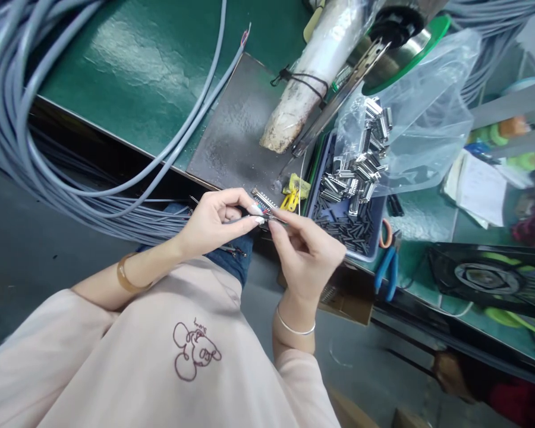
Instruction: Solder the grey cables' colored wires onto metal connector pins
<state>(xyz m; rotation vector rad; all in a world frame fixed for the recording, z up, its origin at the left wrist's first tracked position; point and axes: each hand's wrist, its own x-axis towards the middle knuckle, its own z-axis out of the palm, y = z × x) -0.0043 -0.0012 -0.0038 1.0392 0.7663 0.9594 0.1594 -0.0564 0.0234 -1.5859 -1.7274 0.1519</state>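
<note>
My left hand [214,219] pinches a small metal multi-pin connector [265,201] by its wired side, with thin coloured wires [262,209] showing between thumb and forefinger. Close against it, my right hand [310,248] is closed in a pinch at the same wires; a thin dark piece shows at its fingertips, too small to name. Both hands are in front of the bench edge, just below a dark metal plate [232,125]. Above the plate, a soldering iron [334,101] points down towards the connector.
A blue tray [374,246] holds loose connectors [361,169] and short black tubes [352,229]. Blue-handled pliers [387,270], a yellow clip [290,199], a solder spool [403,59] and a fan [490,276] are nearby. Coiled grey cable [24,119] hangs over the bench at left.
</note>
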